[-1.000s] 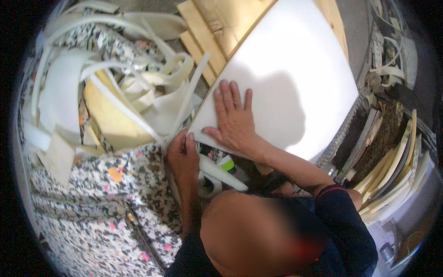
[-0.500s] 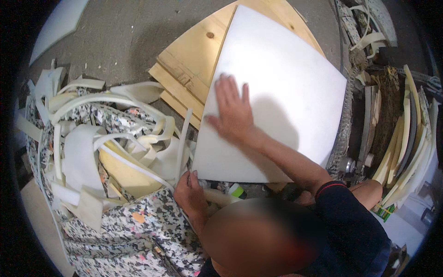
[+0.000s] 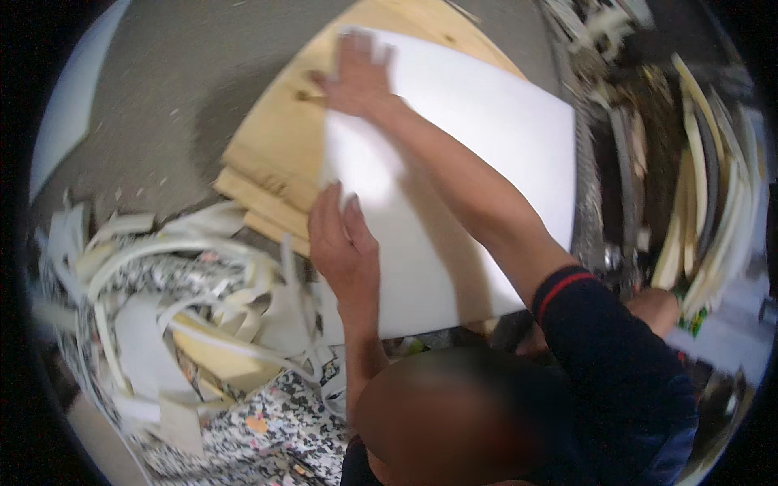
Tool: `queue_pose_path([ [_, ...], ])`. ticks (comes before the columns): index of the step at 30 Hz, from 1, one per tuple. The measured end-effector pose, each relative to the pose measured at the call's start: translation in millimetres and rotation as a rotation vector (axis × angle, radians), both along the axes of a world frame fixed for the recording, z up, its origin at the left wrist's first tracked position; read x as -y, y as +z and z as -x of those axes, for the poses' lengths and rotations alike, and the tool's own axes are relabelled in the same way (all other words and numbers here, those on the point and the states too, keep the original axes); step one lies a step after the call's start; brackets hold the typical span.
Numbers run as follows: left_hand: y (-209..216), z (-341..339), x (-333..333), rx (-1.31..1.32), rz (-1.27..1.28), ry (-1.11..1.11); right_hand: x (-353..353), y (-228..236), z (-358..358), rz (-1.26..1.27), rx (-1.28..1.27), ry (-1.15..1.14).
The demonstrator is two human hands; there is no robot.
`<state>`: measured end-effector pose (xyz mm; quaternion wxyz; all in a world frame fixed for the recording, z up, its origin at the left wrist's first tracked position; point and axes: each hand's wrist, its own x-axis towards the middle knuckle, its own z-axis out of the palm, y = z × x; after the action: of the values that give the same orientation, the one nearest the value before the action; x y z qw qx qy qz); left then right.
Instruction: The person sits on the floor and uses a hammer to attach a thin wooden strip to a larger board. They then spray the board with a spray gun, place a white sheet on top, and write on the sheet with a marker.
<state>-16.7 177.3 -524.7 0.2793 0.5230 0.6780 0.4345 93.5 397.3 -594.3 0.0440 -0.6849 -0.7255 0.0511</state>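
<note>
A large white foam sheet [image 3: 494, 186] lies flat on wooden boards [image 3: 275, 130]. At its far left corner my right hand [image 3: 356, 77] rests with spread fingers, slightly blurred. Lower down, my left hand [image 3: 344, 251] lies along the sheet's left edge, its fingers stretched out and pointing away from me. Neither hand is wrapped round anything visible. My right forearm crosses above the sheet and throws a shadow on it.
At the left, a speckled foam block [image 3: 267, 421] bears a heap of white and yellow foam offcuts [image 3: 215, 352]. Bent foam strips [image 3: 713, 211] stand at the right. Another white sheet [image 3: 69, 97] lies at the far left on the concrete floor [image 3: 178, 81].
My right hand has slid away from me to the sheet's far left corner. My left hand has moved up from the near corner onto the left edge. The whole view has shifted.
</note>
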Motion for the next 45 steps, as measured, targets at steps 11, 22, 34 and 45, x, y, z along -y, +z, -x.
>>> queue_pose_path([
  [11, -52.6, -75.4, -153.3, -0.521, -0.157, -0.305, 28.8, -8.9, -134.2, -0.066, -0.038, 0.095],
  [22, -59.2, -106.6, -164.9, -1.031, 0.061, -0.413, 68.6, 20.7, -406.9, 0.061, 0.011, -0.367],
  [34, -72.1, -102.7, -166.8, -1.043, -0.057, -0.389, 78.0, -6.0, -331.8, -0.27, 0.134, -0.225],
  [45, -94.6, -87.2, -179.7, -1.091, -0.114, -0.418, 96.0, 28.8, -430.7, 0.126, 0.074, -0.682],
])
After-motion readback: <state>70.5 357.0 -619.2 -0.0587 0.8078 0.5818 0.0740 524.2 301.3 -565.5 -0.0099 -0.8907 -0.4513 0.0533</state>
